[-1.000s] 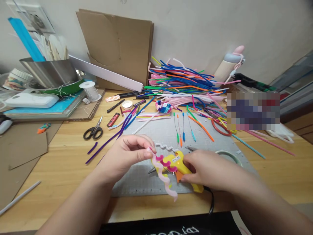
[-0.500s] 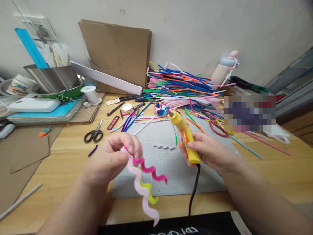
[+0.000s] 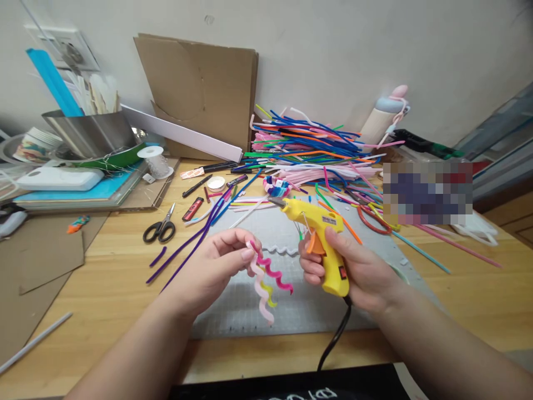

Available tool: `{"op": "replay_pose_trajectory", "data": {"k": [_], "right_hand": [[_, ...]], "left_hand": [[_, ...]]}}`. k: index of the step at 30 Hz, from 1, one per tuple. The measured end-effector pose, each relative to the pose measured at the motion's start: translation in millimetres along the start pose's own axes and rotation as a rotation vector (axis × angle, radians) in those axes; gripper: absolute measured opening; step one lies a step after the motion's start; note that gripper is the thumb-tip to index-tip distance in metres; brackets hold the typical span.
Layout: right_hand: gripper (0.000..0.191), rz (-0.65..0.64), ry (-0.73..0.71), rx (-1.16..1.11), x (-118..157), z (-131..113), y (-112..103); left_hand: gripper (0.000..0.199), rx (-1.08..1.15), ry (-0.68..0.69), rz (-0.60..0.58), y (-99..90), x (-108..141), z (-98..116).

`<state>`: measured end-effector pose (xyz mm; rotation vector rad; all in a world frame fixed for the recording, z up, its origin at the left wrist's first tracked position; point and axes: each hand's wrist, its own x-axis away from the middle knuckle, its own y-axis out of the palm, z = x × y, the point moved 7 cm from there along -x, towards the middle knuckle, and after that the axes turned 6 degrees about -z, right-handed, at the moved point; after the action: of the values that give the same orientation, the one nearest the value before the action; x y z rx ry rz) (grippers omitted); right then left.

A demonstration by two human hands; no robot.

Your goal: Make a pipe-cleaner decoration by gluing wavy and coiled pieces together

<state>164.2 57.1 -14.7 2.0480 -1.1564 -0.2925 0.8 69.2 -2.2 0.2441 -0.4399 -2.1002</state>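
Observation:
Pinched in my left hand (image 3: 225,266) are the upper ends of wavy pipe cleaners (image 3: 261,289), light pink, magenta and yellow-green, hanging down over the grey cutting mat (image 3: 291,322). My right hand (image 3: 350,266) grips a yellow glue gun (image 3: 333,255) with an orange trigger; its nozzle points left, above and apart from the pipe cleaners. A black cord runs down from its handle. Between the hands, a grey wavy pipe cleaner (image 3: 281,251) lies on the mat. A coiled multicoloured piece (image 3: 275,186) sits behind the nozzle.
Black scissors (image 3: 160,228) and purple pipe cleaners (image 3: 183,253) lie left of the mat. A big pile of pipe cleaners (image 3: 308,139) is at the back, beside cardboard (image 3: 204,89) and a bottle (image 3: 377,122). A steel pot (image 3: 94,133) stands at the back left.
My left hand has moved right and slightly forward with the wavy pipe cleaners, uncovering long purple ones. The glue gun has turned from tip-up to more level, its nozzle further left.

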Motion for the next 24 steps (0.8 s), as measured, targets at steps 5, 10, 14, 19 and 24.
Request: {"op": "replay_pose_trajectory", "data": {"k": [5, 10, 14, 19, 24], "right_hand": [[0.027, 0.049, -0.26, 0.297, 10, -15, 5], [0.023, -0.017, -0.313, 0.443, 18, -15, 13], [0.027, 0.004, -0.296, 0.623, 24, -10, 6], [0.027, 0.045, -0.304, 0.741, 27, -10, 2], [0.024, 0.03, -0.296, 0.721, 24, -11, 5]], "left_hand": [[0.01, 0.017, 0.002, -0.006, -0.6, -1, -2], [0.013, 0.114, 0.02, -0.018, 0.4, -3, -1], [0.019, 0.16, 0.005, -0.003, 0.0, -3, -3], [0.023, 0.15, -0.005, 0.01, -0.9, -2, 0], [0.025, 0.136, -0.008, 0.039, -1.8, -2, 3]]}}
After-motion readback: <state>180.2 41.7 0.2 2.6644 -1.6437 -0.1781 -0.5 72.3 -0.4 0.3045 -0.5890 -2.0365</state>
